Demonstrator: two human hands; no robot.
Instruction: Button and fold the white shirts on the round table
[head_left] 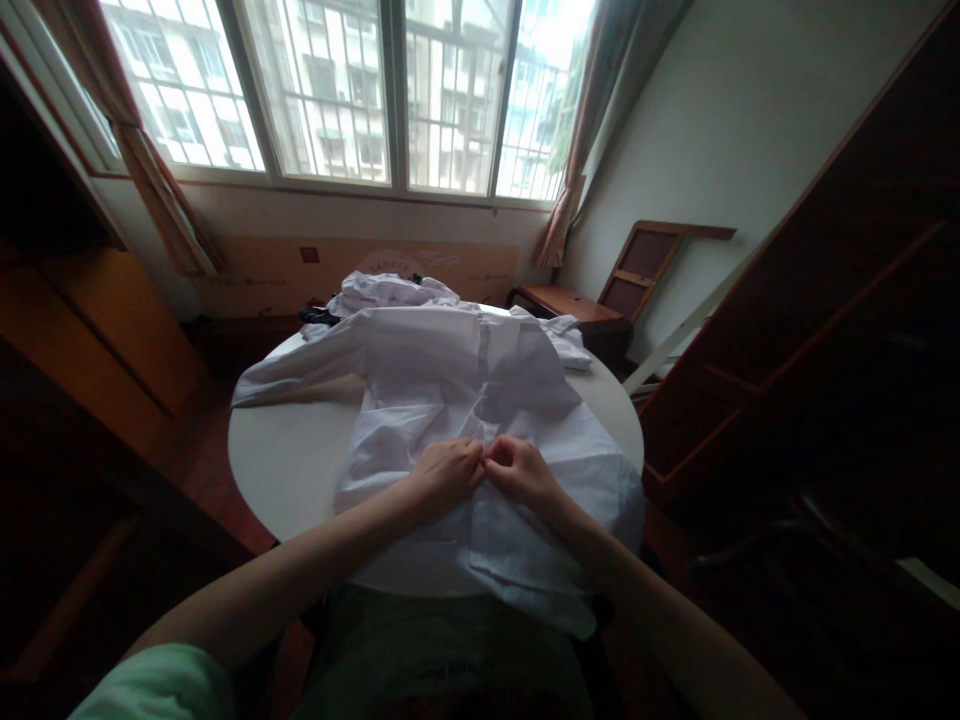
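A white long-sleeved shirt (pixel 420 350) lies spread over a round white table (pixel 300 470), its collar end away from me and one sleeve stretched out to the left. My left hand (pixel 453 466) and my right hand (pixel 520 470) meet at the middle of its front. Fingers of both hands are pinched together on the front edge of the cloth. Any button between the fingertips is too small to make out. The lower hem hangs over the near edge of the table.
A pile of white clothes (pixel 394 290) lies at the table's far side, with more folded white cloth (pixel 566 340) at the far right. Behind stand a wooden chair (pixel 645 265) and a wide window (pixel 390 100). A dark wooden cabinet (pixel 787 300) rises on the right.
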